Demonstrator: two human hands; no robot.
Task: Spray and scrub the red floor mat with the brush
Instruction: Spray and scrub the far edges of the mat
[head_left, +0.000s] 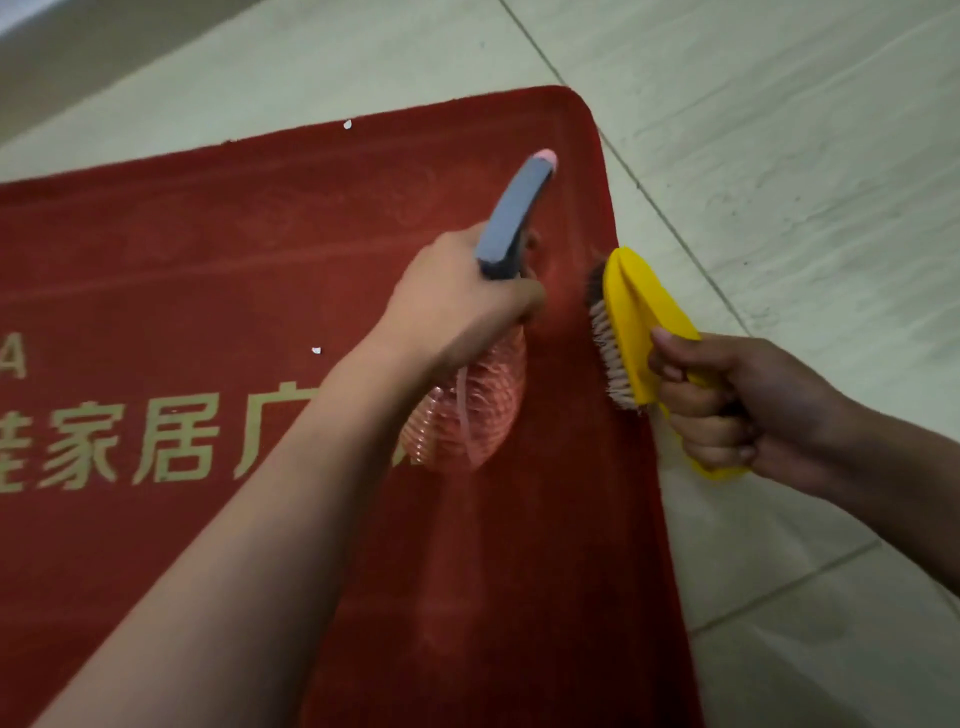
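Left hand (462, 306) grips the spray bottle (511, 218), right hand (737, 410) grips the yellow brush (636, 317), tilted on edge at the right edge of the red mat (208, 234) near its far corner; likely trouble: spray overshoots onto the tile floor (779, 156), or the unpinned mat slides under scrubbing.

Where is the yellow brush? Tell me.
Head view, right of centre: the yellow brush is held in the right hand at the right edge of the red mat, beside the spray bottle in the left hand.
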